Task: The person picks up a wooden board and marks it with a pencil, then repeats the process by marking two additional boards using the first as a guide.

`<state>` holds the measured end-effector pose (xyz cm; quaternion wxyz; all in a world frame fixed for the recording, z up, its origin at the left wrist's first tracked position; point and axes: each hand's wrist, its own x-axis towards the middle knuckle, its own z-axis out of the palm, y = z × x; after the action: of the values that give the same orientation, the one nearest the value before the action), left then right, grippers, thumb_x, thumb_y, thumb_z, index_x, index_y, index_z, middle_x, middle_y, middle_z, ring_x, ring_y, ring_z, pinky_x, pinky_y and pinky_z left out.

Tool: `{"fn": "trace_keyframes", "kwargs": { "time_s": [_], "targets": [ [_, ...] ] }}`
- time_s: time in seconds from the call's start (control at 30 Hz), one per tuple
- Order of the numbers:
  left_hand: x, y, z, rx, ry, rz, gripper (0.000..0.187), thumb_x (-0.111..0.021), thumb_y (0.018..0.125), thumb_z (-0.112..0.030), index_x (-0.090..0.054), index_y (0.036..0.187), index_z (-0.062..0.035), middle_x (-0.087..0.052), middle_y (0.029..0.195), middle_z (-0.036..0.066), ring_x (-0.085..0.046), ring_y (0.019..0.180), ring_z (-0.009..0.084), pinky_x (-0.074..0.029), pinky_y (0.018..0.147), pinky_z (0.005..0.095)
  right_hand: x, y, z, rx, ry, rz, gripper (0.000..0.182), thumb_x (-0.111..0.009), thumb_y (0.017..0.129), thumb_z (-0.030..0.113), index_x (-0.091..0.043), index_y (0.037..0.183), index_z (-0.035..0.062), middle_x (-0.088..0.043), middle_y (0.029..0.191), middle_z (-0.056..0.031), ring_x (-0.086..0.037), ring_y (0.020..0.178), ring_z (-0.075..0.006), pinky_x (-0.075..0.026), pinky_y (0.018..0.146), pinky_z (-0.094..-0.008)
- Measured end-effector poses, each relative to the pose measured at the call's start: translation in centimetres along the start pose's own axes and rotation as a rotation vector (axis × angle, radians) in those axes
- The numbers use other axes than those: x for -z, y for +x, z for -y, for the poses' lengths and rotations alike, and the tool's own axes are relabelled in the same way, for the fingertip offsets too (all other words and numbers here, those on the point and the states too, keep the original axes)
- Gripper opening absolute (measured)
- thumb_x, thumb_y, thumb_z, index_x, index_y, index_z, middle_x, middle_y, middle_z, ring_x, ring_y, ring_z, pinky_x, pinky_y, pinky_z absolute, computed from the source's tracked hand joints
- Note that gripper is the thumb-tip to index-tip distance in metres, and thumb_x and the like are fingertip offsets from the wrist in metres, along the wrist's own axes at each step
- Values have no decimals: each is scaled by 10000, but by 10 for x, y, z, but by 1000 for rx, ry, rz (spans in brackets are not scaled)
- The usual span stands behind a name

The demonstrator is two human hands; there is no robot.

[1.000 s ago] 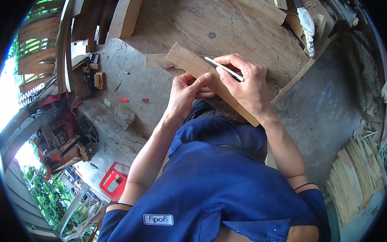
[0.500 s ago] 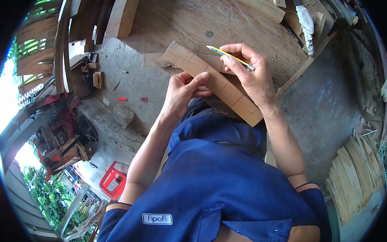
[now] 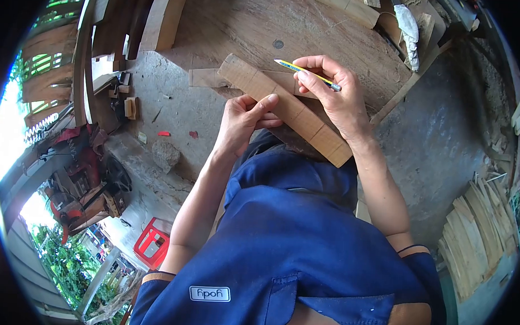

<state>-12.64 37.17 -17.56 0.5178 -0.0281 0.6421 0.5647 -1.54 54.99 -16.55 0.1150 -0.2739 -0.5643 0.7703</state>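
Note:
A long wooden strip [image 3: 296, 115] with pencil lines across it lies slanted over the edge of a big wooden board [image 3: 310, 27]. My left hand [image 3: 244, 124] grips the strip's near side, thumb on top. My right hand [image 3: 334, 93] holds a yellow pencil [image 3: 303, 72] lifted just above the strip, its tip pointing left. A second thin wooden piece [image 3: 208, 77] lies flat under the strip's far end.
Planks [image 3: 162, 16] lean at the upper left. Small wood blocks [image 3: 130, 106] and red scraps [image 3: 165, 133] lie on the concrete floor. A stack of thin wood slats [image 3: 480, 239] sits at the right. A red stool [image 3: 151, 244] stands below left.
My right hand has lifted the pencil off the strip and drawn it up and to the right. The left hand keeps its hold on the strip.

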Motion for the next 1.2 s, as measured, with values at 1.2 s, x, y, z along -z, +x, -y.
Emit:
{"fn": "trace_keyframes", "kwargs": {
  "time_s": [1.2],
  "targets": [
    [-8,-10,14,-2,-78,-39,303,-692,978,-207,-638,1104,63,-726,939,119,-730,738,154,-624,702,253,-2,1,-2,112,-302,4,200,-668,942,179,-716,1065,29,-754,927,-103,-723,825,-180,-549,719,-323]
  ]
}}
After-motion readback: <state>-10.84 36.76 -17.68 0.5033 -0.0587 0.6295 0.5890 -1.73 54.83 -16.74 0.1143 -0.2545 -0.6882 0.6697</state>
